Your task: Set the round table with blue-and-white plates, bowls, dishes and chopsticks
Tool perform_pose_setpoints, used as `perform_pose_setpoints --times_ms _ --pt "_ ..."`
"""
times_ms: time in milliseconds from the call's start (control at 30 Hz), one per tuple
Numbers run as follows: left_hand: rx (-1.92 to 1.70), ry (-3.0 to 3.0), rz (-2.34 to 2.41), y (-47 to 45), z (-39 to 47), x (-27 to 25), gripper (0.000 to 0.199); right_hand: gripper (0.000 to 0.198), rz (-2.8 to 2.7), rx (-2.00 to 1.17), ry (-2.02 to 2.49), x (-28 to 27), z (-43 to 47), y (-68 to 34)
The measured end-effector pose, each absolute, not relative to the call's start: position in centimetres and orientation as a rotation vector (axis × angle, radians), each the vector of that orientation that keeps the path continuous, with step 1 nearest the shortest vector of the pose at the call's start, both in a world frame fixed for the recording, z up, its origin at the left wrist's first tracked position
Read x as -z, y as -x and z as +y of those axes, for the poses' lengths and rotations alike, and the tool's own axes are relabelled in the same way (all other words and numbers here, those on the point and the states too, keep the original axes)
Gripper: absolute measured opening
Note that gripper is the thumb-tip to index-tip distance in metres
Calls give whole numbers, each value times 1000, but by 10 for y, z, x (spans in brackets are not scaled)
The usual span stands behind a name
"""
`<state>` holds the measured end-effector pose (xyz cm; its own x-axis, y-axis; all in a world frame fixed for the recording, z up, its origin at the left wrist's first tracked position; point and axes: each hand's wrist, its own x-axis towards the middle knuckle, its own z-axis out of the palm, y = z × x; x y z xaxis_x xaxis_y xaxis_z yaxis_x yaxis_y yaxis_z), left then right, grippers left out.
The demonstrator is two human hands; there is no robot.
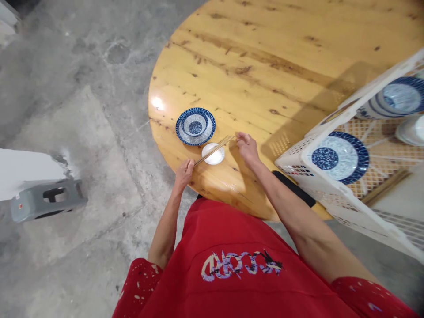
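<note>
A pair of wooden chopsticks [213, 151] slants across a small white dish [217, 157] near the table's rounded edge. My left hand [184, 173] is closed around their lower left end. At the upper right end, the bent fingers of my right hand [247, 148] pinch close about the tips; the exact contact is small and hard to see. Just beyond the dish, a blue-and-white bowl [195, 125] sits on a blue-rimmed plate [180, 134].
The wooden table [251, 57] has a curved left edge. On its right stands a white plastic basket [298, 152] with plates, bowls and more chopsticks inside. A black flat object [293, 188] lies beside the basket. A grey stool [49, 199] is on the concrete floor at left.
</note>
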<state>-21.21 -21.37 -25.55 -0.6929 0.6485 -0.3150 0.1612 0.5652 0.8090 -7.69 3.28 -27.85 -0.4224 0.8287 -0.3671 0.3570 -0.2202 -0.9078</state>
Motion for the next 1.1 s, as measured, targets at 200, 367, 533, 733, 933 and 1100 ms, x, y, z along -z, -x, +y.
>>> perform_pose_setpoints --times_ms 200,367,533,733,933,1100 --pt "-1412 -69 2045 205 -208 257 59 51 -1711 -1653 1302 286 32 84" --pt "-1444 -68 2075 202 -203 256 69 48 -1780 -1629 1290 292 32 80" --pt "-1460 -78 2089 201 -200 256 64 49 -1801 -1623 1296 290 32 78" --pt "-1436 -52 2086 205 -201 258 64 46 -1675 -1667 1308 284 31 78" --pt "-1420 -64 2088 211 -206 259 62 43 -1622 -1676 1351 284 32 71" --pt "-1387 -164 2218 215 -211 254 52 36 -1596 -1661 1348 287 31 61"
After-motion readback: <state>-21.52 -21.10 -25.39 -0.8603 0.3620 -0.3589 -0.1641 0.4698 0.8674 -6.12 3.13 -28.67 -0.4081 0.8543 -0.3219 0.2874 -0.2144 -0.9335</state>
